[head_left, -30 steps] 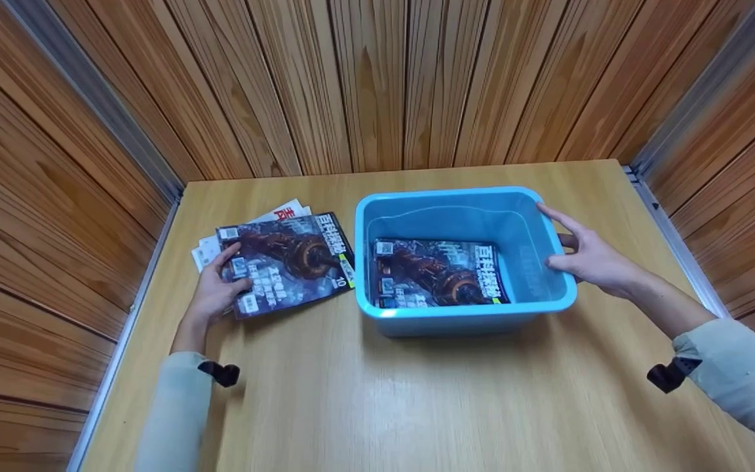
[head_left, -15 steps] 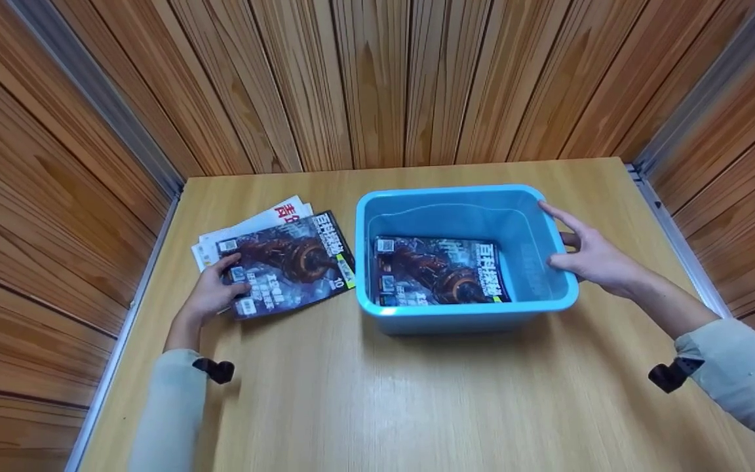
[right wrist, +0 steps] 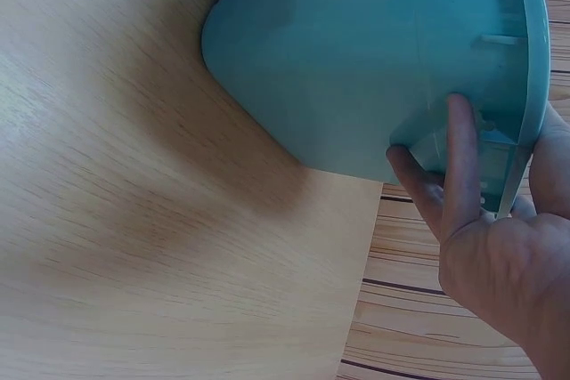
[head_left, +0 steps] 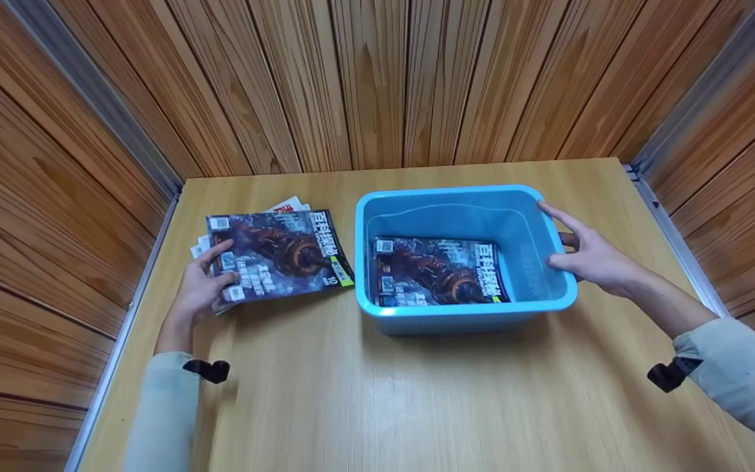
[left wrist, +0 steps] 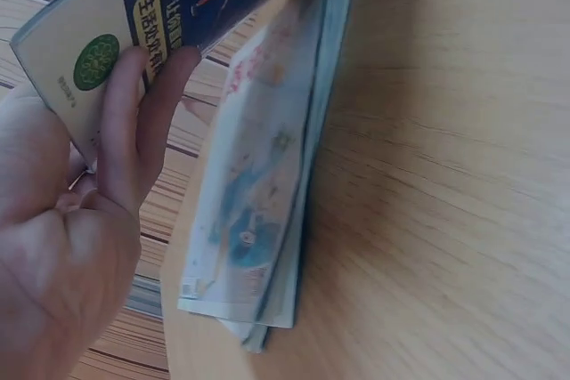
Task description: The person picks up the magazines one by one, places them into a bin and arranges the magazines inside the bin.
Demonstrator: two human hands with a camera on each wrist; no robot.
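Observation:
A blue plastic tub (head_left: 551, 301) stands on the wooden table with one dark-covered magazine (head_left: 440, 271) lying flat inside it. My right hand (head_left: 590, 255) grips the tub's right rim, thumb inside and fingers on the outer wall (right wrist: 356, 60). Left of the tub lies a small pile of magazines (head_left: 204, 248). My left hand (head_left: 204, 288) grips the top dark-covered magazine (head_left: 279, 252) at its left edge, lifting it off the pile (left wrist: 258, 220) below; my fingers (left wrist: 134, 122) curl under its cover.
Wood-panelled walls close in the table (head_left: 377, 393) at the back and both sides, with metal strips in the corners. Bare tabletop stretches in front of the tub and pile.
My left hand has raised the top magazine's left edge off the pile and shifted it slightly back. The right hand and tub have stayed put.

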